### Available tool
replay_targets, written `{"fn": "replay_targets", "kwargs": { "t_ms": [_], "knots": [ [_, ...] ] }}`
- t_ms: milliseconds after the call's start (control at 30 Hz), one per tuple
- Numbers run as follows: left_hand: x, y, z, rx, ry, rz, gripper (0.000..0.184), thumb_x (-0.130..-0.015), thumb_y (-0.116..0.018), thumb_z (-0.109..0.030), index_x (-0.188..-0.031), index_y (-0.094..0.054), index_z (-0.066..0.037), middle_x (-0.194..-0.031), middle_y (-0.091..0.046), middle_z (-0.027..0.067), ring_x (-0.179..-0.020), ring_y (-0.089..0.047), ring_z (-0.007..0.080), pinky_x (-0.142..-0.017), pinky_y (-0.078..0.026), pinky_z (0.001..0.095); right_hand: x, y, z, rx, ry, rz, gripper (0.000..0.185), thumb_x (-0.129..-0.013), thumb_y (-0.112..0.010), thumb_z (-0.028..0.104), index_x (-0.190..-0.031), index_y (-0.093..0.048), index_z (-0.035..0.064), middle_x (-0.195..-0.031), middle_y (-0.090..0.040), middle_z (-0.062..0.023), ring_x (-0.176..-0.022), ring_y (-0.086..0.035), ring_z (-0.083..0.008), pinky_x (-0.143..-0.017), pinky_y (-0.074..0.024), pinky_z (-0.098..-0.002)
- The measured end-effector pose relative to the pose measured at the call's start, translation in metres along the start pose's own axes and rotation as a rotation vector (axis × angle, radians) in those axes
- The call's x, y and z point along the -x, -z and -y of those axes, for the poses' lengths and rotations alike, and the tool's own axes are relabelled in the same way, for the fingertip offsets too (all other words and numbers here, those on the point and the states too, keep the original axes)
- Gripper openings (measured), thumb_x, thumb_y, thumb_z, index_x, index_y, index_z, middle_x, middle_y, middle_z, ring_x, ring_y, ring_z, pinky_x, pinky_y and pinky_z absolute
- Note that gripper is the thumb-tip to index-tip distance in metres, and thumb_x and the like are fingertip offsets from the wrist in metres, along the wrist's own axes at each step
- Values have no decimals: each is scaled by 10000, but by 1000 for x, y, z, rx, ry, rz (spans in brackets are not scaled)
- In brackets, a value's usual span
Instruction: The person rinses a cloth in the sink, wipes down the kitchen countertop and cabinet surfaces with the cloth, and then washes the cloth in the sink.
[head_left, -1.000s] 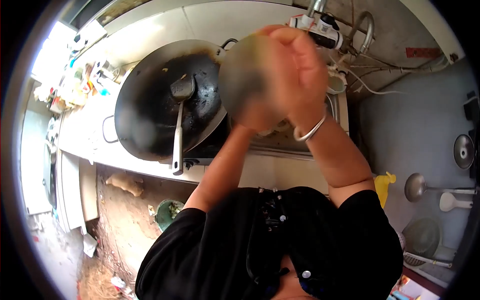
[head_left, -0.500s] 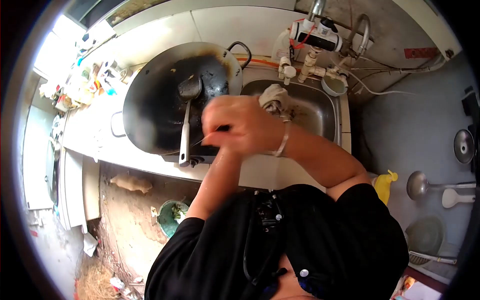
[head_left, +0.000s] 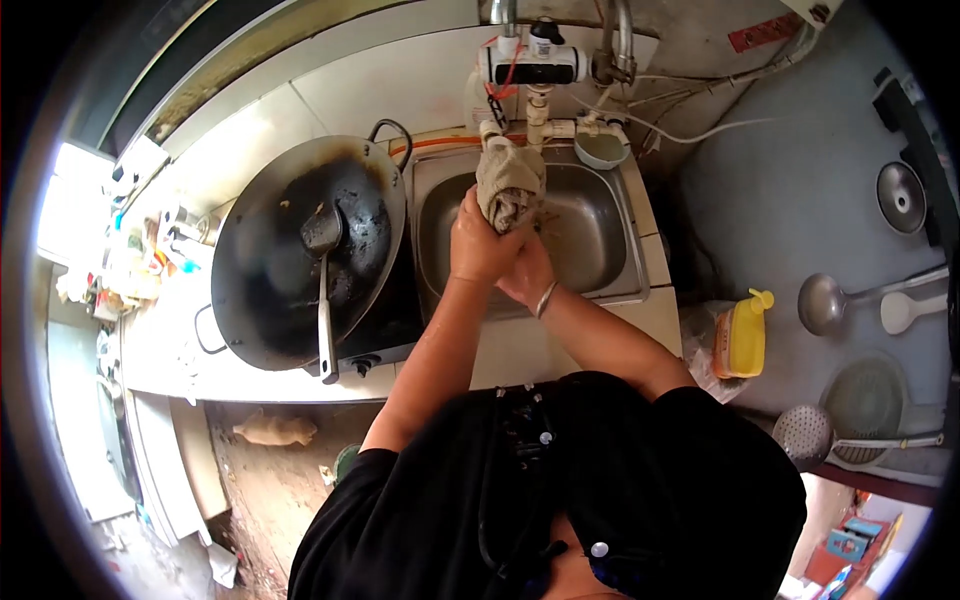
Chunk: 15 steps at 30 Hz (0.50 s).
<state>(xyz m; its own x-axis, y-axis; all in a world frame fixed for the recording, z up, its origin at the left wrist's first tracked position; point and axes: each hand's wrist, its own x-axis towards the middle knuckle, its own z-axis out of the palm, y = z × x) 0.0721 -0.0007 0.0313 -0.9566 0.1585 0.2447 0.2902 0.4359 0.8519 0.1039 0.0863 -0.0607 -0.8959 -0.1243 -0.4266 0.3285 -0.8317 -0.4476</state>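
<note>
Head view: hands together, grip unclear, against the cloth, whose long axis points toward the wall

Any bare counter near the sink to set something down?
Free: tiled counter between sink and black shirt, though forearms cross it; narrow tile strip right of the sink. Crowded: left, the wok; over the sink, cloth, left hand, right hand; back right, bowl.

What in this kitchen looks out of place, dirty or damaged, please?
Mainly the wok: its inside is patchily blackened, with a few pale bits on it, so it looks unwashed. The sink also has brownish specks on its bottom. I see nothing clearly broken or overturned.
</note>
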Motion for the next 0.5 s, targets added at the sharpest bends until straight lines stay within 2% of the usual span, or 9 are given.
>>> {"fn": "replay_targets", "kwargs": {
  "t_ms": [67, 133, 167, 200, 267, 300, 400, 433, 500],
  "knots": [
    [7, -8, -2, 12, -18, 54, 689, -625, -746, -319, -1149, -453, 19, -1053, -559, 231, -985, -531, 412, -830, -450, 435, -17, 4, 12, -353, 124, 328, 506, -913, -372, 480, -1248, -479, 117, -1254, -512, -80, -1155, -493, -228, -981, -393, -394],
    [9, -15, 2, -213, -349, -108, 685, -621, -738, -351, -1122, -467, 30, -1084, -538, 222, -1011, -511, 397, -884, -414, 443, -28, 10, 18, -326, 150, 334, 500, -916, -363, 463, -1239, -483, 101, -1246, -517, -78, -1145, -500, -235, -977, -403, -396],
    [5, -15, 6, -325, -409, -114, 694, -593, -729, -365, -1105, -480, 32, -1117, -523, 212, -1039, -491, 381, -937, -361, 456, -33, 13, 19, -289, 158, 340, 494, -920, -355, 446, -1231, -486, 85, -1238, -523, -77, -1135, -507, -242, -974, -412, -398],
    [0, -15, 9, -324, -423, -101, 694, -593, -729, -365, -1105, -480, 32, -1117, -523, 212, -1039, -491, 381, -937, -361, 456, -27, 7, 22, -299, 173, 339, 494, -920, -355, 446, -1231, -486, 85, -1238, -523, -77, -1135, -507, -242, -974, -412, -398],
    [-6, -17, 15, -316, -325, -89, 691, -570, -719, -359, -1087, -494, 39, -1104, -537, 206, -1044, -495, 374, -950, -339, 466, -5, -16, 30, -375, 119, 221, 451, -915, -363, 407, -1205, -506, 93, -1192, -554, -79, -1074, -552, -238, -900, -473, -389],
    [-6, -16, 10, -304, -294, -134, 645, -553, -709, -328, -1052, -525, 35, -1051, -565, 197, -1018, -511, 373, -931, -360, 457, -6, -17, 32, -382, 127, 218, 451, -915, -363, 407, -1205, -506, 93, -1192, -554, -79, -1074, -552, -238, -900, -473, -389],
    [-11, -11, 16, -259, -315, -63, 603, -551, -706, -320, -1016, -551, 31, -992, -588, 187, -979, -532, 369, -924, -370, 450, -9, -22, 37, -298, 62, 170, 430, -911, -369, 416, -1174, -528, 116, -1155, -577, -77, -1021, -581, -237, -825, -512, -377],
    [-11, -10, 17, -268, -374, -112, 552, -544, -706, -296, -980, -571, 15, -940, -602, 177, -912, -557, 373, -869, -413, 442, -5, -26, 41, -206, 19, 151, 417, -908, -375, 420, -1153, -541, 126, -1131, -590, -73, -996, -591, -233, -798, -520, -373],
    [-13, -7, 19, -190, -344, -40, 531, -542, -714, -287, -962, -578, 7, -917, -608, 174, -883, -564, 377, -831, -433, 439, -7, -22, 43, -118, -23, 126, 405, -906, -382, 424, -1132, -554, 135, -1107, -603, -69, -971, -602, -229, -770, -529, -369]
  ]
}}
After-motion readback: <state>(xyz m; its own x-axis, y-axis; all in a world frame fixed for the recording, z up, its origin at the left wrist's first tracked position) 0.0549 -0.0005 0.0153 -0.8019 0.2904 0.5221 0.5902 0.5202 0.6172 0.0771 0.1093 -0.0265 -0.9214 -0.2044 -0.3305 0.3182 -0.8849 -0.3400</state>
